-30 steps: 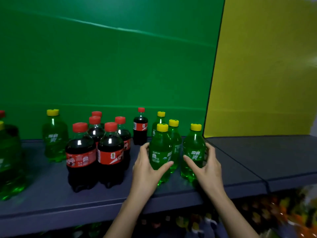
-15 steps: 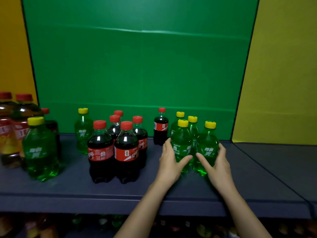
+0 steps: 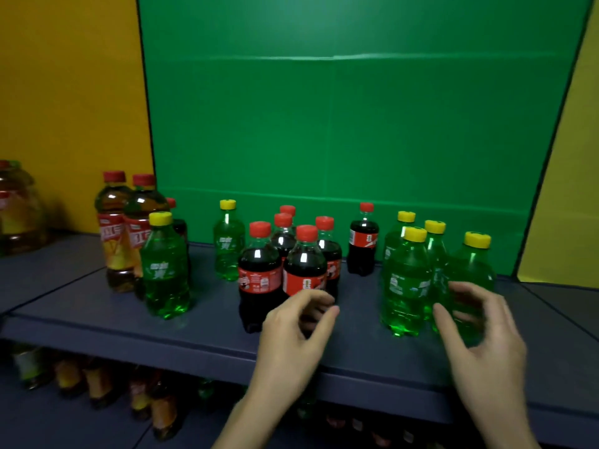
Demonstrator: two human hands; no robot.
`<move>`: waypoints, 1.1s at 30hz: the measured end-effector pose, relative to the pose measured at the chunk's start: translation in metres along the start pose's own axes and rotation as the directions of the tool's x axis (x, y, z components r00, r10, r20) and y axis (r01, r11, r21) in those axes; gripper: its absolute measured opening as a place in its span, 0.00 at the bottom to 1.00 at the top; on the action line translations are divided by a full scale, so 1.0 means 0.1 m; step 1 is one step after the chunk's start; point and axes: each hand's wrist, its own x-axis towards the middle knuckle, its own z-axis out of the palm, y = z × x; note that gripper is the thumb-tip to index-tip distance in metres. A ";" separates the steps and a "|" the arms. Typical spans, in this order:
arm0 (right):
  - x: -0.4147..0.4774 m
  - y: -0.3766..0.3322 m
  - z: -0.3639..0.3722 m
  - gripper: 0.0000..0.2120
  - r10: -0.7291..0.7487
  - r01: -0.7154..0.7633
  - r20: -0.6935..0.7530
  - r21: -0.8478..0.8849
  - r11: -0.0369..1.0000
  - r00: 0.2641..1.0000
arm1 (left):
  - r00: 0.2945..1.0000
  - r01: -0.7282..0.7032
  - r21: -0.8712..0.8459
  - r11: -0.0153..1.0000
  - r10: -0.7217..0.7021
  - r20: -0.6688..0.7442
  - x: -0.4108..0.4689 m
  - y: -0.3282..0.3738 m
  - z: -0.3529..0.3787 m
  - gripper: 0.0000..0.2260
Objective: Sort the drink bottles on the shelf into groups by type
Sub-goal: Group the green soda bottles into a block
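On the dark shelf [image 3: 207,322] a cluster of several green soda bottles [image 3: 405,286] with yellow caps stands at the right. Several cola bottles [image 3: 259,273] with red caps are grouped in the middle. A lone cola bottle [image 3: 363,241] stands at the back between the two groups. Further left are a green bottle [image 3: 228,244] at the back and another green bottle [image 3: 165,273] in front of two amber tea bottles [image 3: 113,234]. My left hand [image 3: 295,332] hovers loosely curled before the cola group, holding nothing. My right hand [image 3: 479,328] is blurred, loosely curled in front of the rightmost green bottle [image 3: 473,264].
A large amber jar [image 3: 16,209] sits at the far left of the shelf. Green and yellow panels form the back wall. More bottles [image 3: 97,384] fill the lower shelf below the front edge. Bare shelf surface lies right of the green group.
Both hands have let go of the green bottles they held. My left hand has moved left toward the cola group; my right hand has drawn back. The view has turned left.
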 end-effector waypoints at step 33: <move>0.21 -0.94 3.51 0.44 0.425 -0.439 0.391 -0.060 0.897 0.816 | 0.993 0.057 0.391 0.918 -0.013 -0.113 0.49 -1.27 -2.04 0.30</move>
